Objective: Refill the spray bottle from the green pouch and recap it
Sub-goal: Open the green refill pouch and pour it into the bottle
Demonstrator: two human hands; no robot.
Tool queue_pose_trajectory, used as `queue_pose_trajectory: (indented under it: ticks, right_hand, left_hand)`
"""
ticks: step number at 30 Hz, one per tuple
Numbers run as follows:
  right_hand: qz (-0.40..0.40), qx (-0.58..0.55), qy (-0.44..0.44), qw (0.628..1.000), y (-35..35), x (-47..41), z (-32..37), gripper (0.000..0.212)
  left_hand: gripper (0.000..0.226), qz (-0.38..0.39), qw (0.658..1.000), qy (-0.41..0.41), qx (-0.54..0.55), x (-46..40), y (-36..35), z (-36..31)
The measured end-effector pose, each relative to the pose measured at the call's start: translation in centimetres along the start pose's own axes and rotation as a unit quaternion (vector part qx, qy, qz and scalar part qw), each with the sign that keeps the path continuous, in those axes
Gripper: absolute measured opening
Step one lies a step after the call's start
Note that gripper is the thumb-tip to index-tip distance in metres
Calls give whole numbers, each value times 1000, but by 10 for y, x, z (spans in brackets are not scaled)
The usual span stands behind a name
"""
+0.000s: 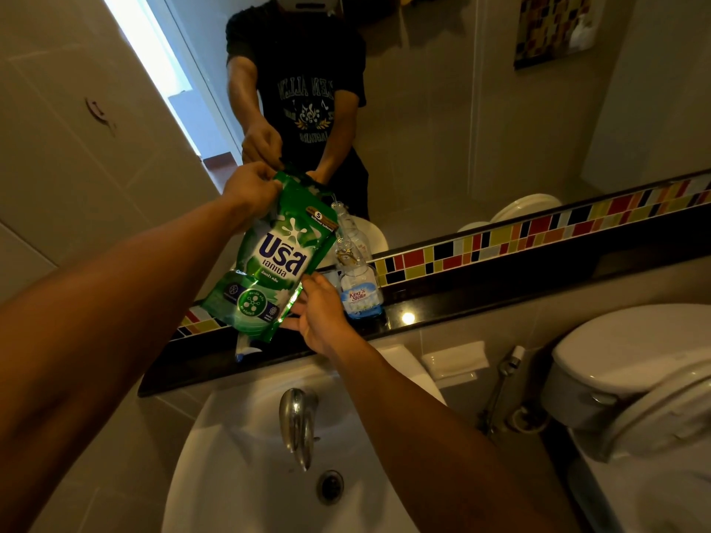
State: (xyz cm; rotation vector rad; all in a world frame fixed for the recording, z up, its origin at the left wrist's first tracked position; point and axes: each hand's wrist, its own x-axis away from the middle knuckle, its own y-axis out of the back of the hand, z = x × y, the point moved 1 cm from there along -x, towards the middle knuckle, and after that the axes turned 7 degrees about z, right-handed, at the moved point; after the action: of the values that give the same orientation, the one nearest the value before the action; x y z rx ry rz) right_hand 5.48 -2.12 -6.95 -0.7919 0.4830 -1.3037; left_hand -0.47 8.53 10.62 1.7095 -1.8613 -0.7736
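I hold the green pouch [269,259] tilted above the black shelf [500,298]. My left hand [252,188] pinches its top corner. My right hand [319,309] supports its lower right edge, fingers spread against it. Just right of the pouch stands the clear spray bottle [359,286] with a blue and white label, uncapped, a little blue liquid at its bottom. The pouch's upper right corner is near the bottle's open neck. A white and blue object [246,346], possibly the spray head, lies on the shelf under the pouch, mostly hidden.
A white sink [238,455] with a chrome tap [298,421] sits below the shelf. A toilet [631,378] stands at the right, with a hose sprayer [508,367] beside it. A mirror above a coloured tile strip [538,232] reflects me.
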Motion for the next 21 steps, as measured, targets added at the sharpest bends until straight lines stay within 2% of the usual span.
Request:
queue_pose_trajectory:
  ticks: [21]
  right_hand:
    - [5, -1, 1, 1000, 4, -3, -1, 16]
  left_hand:
    - [9, 6, 1000, 1, -9, 1, -2, -2]
